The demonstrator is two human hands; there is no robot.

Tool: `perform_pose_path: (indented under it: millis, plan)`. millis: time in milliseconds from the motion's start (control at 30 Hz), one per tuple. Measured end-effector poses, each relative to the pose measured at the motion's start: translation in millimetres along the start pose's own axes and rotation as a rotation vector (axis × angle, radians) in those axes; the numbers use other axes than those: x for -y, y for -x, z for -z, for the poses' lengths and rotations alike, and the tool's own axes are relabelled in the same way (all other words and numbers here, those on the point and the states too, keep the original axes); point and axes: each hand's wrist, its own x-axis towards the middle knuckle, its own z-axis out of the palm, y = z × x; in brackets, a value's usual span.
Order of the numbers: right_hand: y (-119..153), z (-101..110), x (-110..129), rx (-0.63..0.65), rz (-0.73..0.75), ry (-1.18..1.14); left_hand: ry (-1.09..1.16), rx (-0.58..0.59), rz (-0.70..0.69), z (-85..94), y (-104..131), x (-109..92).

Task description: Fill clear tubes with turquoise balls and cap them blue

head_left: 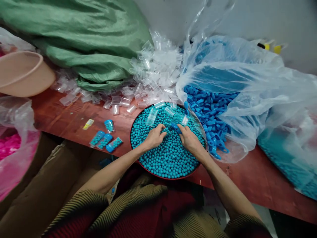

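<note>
A round red-rimmed tray (170, 178) full of small teal balls (165, 158) lies in front of me. Over its middle, my left hand (156, 136) has thumb and fingers curled close together; whatever they may pinch is too small to name. To its right, my right hand (189, 138) pinches a blue cap (175, 127). Clear plastic containers (152, 117) rest on the balls beyond my hands. Left of the tray, several small containers with blue caps and teal balls (114, 144) lie on the red table (99, 112).
Clear empty containers (158, 69) are heaped behind the tray, beside a green sack (99, 43). Blue caps (210, 112) spill from a plastic bag (247, 66) at the right. A beige bucket (27, 74) and pink pieces (10, 145) are at the left.
</note>
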Motion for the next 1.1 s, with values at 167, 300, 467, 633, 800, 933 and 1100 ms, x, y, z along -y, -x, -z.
perform_pose_path:
  millis: [167, 300, 467, 633, 800, 933, 1100]
  plan:
    - [-0.4, 5.2, -1.0, 0.174, 0.094, 0.066, 0.274, 0.124, 0.19, 4.0, -3.1, 3.2]
    - [-2.8, 11.5, -3.6, 0.226, 0.176, -0.005, 0.447, 0.206, 0.274, 8.3, -3.4, 1.3]
    - [-2.2, 15.7, 1.6, 0.355, 0.192, 0.038, 0.671, 0.294, 0.336, 13.4, -3.4, 3.5]
    - [-4.4, 21.9, 20.2, 0.459, 0.1, 0.258, 0.747, 0.346, 0.296, 15.3, -1.9, 7.5]
    - [-9.1, 23.4, 27.5, 0.272, 0.051, 0.379, 0.729, 0.311, 0.277, 12.1, 0.0, 7.9]
    - [-11.9, 19.3, 21.8, 0.006, 0.015, 0.054, 0.671, 0.255, 0.245, 8.7, 3.3, 3.1]
    - [-12.5, 2.4, 22.7, 0.03, -0.011, -0.627, 0.646, 0.256, 0.169, 6.8, 7.5, -3.5]
